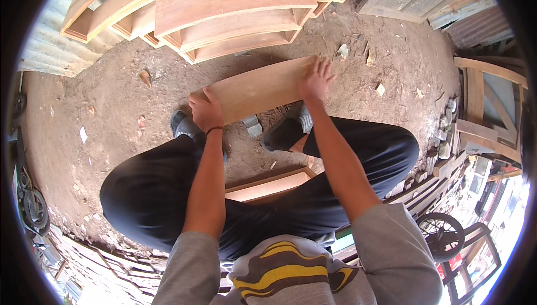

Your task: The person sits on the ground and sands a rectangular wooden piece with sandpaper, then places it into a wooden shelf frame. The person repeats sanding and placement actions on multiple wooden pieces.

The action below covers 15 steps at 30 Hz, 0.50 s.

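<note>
A plywood-faced wooden piece (262, 89), shaped like a long panel or shallow box, lies across in front of my feet. At its left end my left hand (207, 110) grips the edge, with the thumb on the top face. My right hand (316, 80) rests on its right end, fingers spread over the end and edge. The underside of the piece is hidden. Just beyond stand stacked wooden drawer-like frames (235, 0), separate from the piece in my hands. Another open wooden frame (268, 185) lies below my legs, partly covered by them.
Grey stone or block pieces (252, 125) lie on the dirt floor between my sandalled feet. Wood chips and small stones are scattered about. Corrugated metal sheet (54, 44) stands at the upper left. At the right are a wooden frame (474, 95), stacked timber and a wheel (440, 237).
</note>
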{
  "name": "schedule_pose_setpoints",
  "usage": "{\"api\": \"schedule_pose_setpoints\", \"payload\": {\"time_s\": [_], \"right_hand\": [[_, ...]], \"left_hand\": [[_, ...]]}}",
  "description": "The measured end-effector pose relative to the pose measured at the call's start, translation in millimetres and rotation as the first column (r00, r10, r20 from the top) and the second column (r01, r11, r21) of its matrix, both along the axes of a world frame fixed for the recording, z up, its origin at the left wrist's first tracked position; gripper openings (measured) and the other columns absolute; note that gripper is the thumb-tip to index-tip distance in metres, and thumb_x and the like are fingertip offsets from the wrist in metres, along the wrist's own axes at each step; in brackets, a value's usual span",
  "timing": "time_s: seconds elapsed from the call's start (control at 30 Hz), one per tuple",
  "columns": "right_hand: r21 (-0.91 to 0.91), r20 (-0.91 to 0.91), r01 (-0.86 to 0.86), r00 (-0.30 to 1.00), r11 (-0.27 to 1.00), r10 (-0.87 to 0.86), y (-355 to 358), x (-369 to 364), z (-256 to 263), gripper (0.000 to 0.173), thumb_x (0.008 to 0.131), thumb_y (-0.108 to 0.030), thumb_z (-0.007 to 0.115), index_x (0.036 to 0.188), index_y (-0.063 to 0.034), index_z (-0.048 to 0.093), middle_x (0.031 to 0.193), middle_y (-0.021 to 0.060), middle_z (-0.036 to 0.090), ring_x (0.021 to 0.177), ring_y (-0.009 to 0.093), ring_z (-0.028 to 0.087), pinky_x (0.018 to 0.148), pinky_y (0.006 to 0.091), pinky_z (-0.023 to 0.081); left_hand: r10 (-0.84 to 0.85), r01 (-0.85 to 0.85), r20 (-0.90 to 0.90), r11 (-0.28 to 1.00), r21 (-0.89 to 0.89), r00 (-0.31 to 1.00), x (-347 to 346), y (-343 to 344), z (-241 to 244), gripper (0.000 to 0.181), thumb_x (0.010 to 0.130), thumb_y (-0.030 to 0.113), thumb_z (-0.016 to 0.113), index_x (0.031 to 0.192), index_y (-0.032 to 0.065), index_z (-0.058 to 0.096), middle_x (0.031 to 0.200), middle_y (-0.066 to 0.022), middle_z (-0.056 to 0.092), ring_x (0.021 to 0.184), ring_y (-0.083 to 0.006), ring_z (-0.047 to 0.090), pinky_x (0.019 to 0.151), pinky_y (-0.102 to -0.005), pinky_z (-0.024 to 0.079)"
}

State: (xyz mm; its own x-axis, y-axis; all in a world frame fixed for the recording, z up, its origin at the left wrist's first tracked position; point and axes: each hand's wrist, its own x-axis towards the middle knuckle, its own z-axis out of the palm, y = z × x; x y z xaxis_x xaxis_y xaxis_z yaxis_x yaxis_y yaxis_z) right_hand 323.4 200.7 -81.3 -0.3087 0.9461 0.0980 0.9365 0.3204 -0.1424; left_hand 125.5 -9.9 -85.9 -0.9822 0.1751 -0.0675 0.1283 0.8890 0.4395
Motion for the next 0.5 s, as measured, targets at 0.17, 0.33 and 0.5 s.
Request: {"api": "schedule_pose_setpoints", "payload": {"time_s": [0.17, 0.33, 0.5], "right_hand": [[0.037, -0.104, -0.471, 0.875, 0.881, 0.472, -75.8, -42.6, -22.6, 0.058, 0.094, -0.027, 0.042, 0.147, -0.0049, 0.031, 0.154, 0.0197, 0.025, 0.144, 0.039, 0.019, 0.111, 0.0655, 0.014], [0.003, -0.15, -0.358, 0.923, 0.934, 0.354, -88.3, -7.8, 5.9, 0.058, 0.095, -0.028, 0.043, 0.147, -0.0044, 0.031, 0.154, 0.0201, 0.024, 0.145, 0.038, 0.016, 0.111, 0.0669, 0.011], [0.025, -0.065, 0.05, 0.997, 0.998, -0.048, 5.5, -0.8, -7.7, 0.064, 0.087, -0.025, 0.051, 0.144, -0.0023, 0.035, 0.153, 0.0194, 0.027, 0.145, 0.038, 0.015, 0.112, 0.066, 0.009]], "left_hand": [[0.001, -0.001, 0.0, 1.0, -0.028, 1.0, 1.4, 5.2, 2.4, 0.054, 0.094, 0.052, 0.044, 0.109, -0.0004, 0.047, 0.106, -0.0217, 0.059, 0.092, -0.0399, 0.064, 0.075, -0.0503, 0.053], [0.025, -0.025, -0.012, 0.999, -0.033, 1.0, -2.2, -1.7, 0.4, 0.054, 0.094, 0.052, 0.044, 0.107, -0.0002, 0.047, 0.104, -0.0208, 0.06, 0.09, -0.0393, 0.064, 0.075, -0.0498, 0.053], [-0.003, 0.003, -0.052, 1.0, -0.003, 0.999, 0.2, 3.1, -0.7, 0.053, 0.094, 0.051, 0.044, 0.106, -0.0003, 0.048, 0.102, -0.0209, 0.06, 0.089, -0.0391, 0.064, 0.074, -0.0496, 0.054]]}}
